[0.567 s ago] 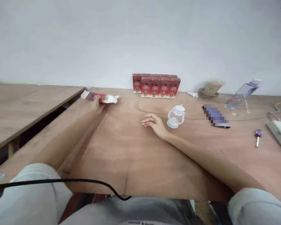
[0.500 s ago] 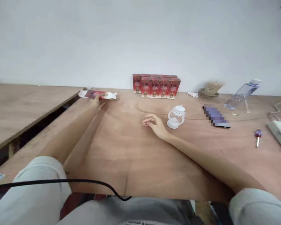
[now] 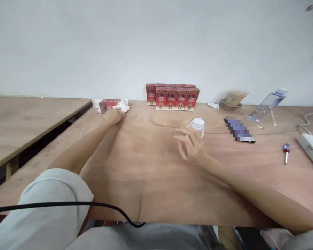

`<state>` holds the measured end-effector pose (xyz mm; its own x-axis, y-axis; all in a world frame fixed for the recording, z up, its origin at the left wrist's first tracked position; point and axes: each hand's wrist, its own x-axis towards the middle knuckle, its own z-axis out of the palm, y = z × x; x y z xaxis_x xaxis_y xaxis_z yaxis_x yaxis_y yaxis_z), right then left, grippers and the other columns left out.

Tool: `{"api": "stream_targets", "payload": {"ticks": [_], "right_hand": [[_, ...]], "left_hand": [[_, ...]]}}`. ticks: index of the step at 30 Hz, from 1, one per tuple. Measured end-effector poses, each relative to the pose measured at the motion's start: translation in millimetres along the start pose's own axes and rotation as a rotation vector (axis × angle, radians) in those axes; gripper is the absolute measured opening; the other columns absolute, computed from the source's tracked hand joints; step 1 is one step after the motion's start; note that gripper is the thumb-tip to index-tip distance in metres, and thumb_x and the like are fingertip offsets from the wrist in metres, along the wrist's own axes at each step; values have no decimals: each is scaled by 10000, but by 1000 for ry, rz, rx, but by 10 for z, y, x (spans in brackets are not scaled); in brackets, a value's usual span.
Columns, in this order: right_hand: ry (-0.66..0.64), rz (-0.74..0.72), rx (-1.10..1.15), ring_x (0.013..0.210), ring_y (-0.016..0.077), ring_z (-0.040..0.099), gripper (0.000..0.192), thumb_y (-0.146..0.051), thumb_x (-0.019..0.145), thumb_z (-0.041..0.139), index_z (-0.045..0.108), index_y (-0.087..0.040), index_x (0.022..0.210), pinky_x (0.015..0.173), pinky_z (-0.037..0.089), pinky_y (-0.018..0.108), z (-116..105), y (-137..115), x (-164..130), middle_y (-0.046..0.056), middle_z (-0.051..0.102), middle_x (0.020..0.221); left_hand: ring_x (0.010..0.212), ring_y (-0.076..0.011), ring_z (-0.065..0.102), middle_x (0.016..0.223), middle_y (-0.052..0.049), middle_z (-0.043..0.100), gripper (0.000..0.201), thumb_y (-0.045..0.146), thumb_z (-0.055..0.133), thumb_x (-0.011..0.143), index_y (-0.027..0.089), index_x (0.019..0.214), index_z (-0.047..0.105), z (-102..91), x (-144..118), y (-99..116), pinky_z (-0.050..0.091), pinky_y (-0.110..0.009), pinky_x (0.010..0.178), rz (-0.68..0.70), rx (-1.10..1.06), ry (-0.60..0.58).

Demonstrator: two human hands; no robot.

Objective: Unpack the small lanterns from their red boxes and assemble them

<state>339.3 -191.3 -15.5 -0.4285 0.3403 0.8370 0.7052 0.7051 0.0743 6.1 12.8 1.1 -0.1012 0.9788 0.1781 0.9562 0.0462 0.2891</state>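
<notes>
Two hands are out on the table [image 3: 146,180] as I watch. My left hand [image 3: 112,116] reaches far left and touches a flattened red box [image 3: 110,105] near the table's edge; whether it grips, I cannot tell. My right hand [image 3: 191,146], fingers spread, hovers just before the small white lantern [image 3: 198,124].

No print can be read: the labels on the red boxes [image 3: 172,96] are too small and blurred.
</notes>
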Motion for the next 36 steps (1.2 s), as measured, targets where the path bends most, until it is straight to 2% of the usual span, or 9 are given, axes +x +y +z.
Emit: {"api": "stream_targets", "payload": {"ticks": [4, 8, 10, 16, 19, 22, 25, 30, 36], "right_hand": [[-136, 278, -310, 1088, 328, 521, 319, -298, 865, 506, 553, -168, 1153, 877, 413, 479, -248, 340, 199, 170, 571, 1187], [-559, 571, -291, 780, 268, 591, 511, -527, 804, 566, 540, -182, 1181, 648, 425, 360, -342, 622, 317, 138, 633, 953], [-628, 628, -172, 711, 224, 581, 425, -484, 779, 609, 569, -188, 1081, 590, 394, 306, -302, 678, 323, 101, 632, 880], [-312, 954, 587, 570, 136, 552, 316, -509, 787, 565, 509, -198, 790, 452, 411, 239, 53, 441, 339, 2, 566, 679], [-119, 1085, 849, 470, 98, 505, 379, -567, 751, 574, 449, -209, 742, 357, 394, 219, 247, 264, 303, -39, 513, 630], [-51, 1073, 910, 432, 78, 446, 369, -568, 766, 554, 446, -215, 764, 329, 358, 208, 413, 152, 167, -60, 476, 623], [19, 1071, 843, 620, 109, 538, 347, -550, 801, 527, 473, -224, 905, 506, 481, 242, 540, 82, -5, -23, 534, 778], [242, 1059, 535, 1003, 175, 504, 407, -538, 789, 555, 472, -221, 1031, 876, 468, 359, 553, -10, -107, 80, 448, 1145], [71, 982, 579, 839, 165, 505, 340, -479, 774, 603, 545, -204, 967, 790, 442, 334, 467, -69, -59, 56, 534, 989]], "left_hand": [[986, -400, 597, 982, -244, 639, 312, 288, 446, 880, 48, 876, 646, 96, -272, 59, 448, -498, 813, 63, 124, 6], [856, -304, 629, 866, -153, 675, 276, 321, 453, 839, 129, 784, 643, 145, -657, 237, 439, -383, 785, 306, 128, -84], [796, -256, 624, 852, -117, 674, 267, 325, 435, 845, 153, 807, 636, 179, -911, 369, 432, -342, 746, 415, 94, -128], [742, -194, 594, 870, -47, 637, 551, 581, 614, 725, 205, 1115, 512, 292, -1657, 811, 436, -291, 663, 689, -325, -246], [732, -187, 585, 894, -57, 619, 655, 578, 704, 634, 185, 1091, 446, 345, -1769, 973, 445, -293, 624, 518, -726, -289], [750, -167, 604, 936, -56, 632, 621, 525, 671, 694, 180, 1139, 412, 390, -1718, 1036, 472, -293, 655, 379, -1086, -369], [752, -163, 615, 879, -42, 650, 475, 455, 705, 683, 160, 1016, 539, 419, -1651, 1022, 487, -287, 685, 392, -1101, -431], [810, -163, 634, 918, -27, 669, 416, 367, 760, 650, 183, 985, 597, 419, -1647, 990, 504, -275, 739, 348, -1088, -250], [863, -169, 629, 949, -36, 648, 389, 298, 780, 617, 189, 931, 577, 376, -1685, 1014, 524, -270, 748, 363, -1098, -110]]}}
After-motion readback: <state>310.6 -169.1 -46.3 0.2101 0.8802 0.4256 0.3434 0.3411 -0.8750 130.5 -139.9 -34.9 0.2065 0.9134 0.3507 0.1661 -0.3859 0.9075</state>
